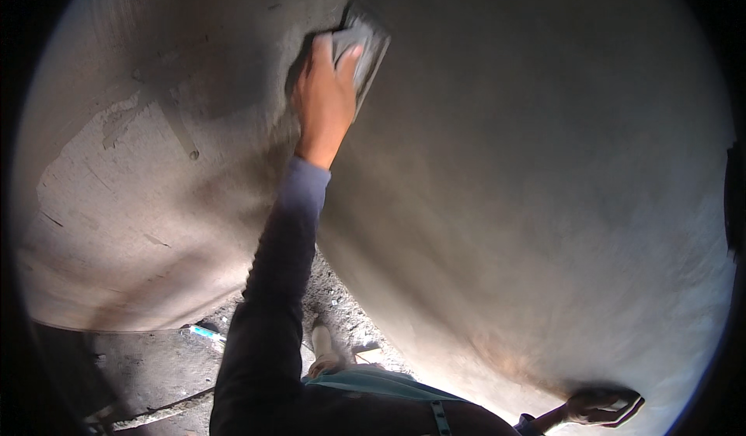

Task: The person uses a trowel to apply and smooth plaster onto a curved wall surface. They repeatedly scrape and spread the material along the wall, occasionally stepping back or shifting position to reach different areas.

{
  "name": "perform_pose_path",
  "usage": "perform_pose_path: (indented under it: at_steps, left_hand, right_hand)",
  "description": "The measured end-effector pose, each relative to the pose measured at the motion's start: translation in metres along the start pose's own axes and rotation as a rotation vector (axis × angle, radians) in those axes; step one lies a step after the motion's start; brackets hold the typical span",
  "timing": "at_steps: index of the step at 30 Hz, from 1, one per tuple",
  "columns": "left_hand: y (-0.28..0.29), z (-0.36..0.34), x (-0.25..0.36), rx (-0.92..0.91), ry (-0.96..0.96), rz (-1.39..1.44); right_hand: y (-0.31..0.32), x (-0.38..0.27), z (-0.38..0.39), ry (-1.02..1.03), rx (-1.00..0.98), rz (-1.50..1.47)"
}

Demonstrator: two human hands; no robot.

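Observation:
My left hand [326,102] is closed on a flat grey trowel [360,59], blurred, pressed to the plastered surfaces high up where they meet in a corner. The left plaster wall [116,187] has pale patches, streaks and a darker smoothed band. The right plaster wall [528,187] is smoother grey. Low on that wall at the far right, my right hand [598,406] rests with its fingers extended and slightly bent; it is partly in shadow, and I see nothing held in it.
A rough floor [163,366] with rubble shows below the walls. A light-coloured shoe [322,341] stands near the corner's foot. A blue-and-white strip [203,333] lies by the left wall's base, and a long narrow piece [148,416] lies at the lower left.

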State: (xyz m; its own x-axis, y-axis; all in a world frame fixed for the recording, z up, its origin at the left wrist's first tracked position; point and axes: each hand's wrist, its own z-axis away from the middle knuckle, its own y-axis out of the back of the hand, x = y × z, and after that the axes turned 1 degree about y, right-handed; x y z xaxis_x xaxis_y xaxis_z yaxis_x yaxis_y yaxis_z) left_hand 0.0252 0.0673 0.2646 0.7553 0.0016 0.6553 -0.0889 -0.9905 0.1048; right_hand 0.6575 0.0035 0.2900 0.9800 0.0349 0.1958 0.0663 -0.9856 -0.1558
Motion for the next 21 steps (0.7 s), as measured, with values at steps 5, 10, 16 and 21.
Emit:
perform_pose_path:
  at_steps: [5, 10, 16, 21]
  left_hand:
    - [0.012, 0.029, -0.025, -0.02, 0.062, 0.032]
    - [0.003, -0.041, 0.021, 0.044, -0.105, 0.054]
    - [0.007, 0.043, -0.038, -0.006, 0.028, 0.092]
    - [0.002, -0.01, 0.006, 0.003, -0.079, 0.065]
  right_hand:
    - [-0.003, 0.001, 0.003, 0.001, 0.009, -0.025]
    - [-0.005, -0.007, -0.002, -0.019, 0.02, -0.021]
    - [-0.003, -0.005, 0.001, 0.01, 0.013, -0.039]
    - [-0.003, -0.006, -0.001, -0.002, 0.019, -0.068]
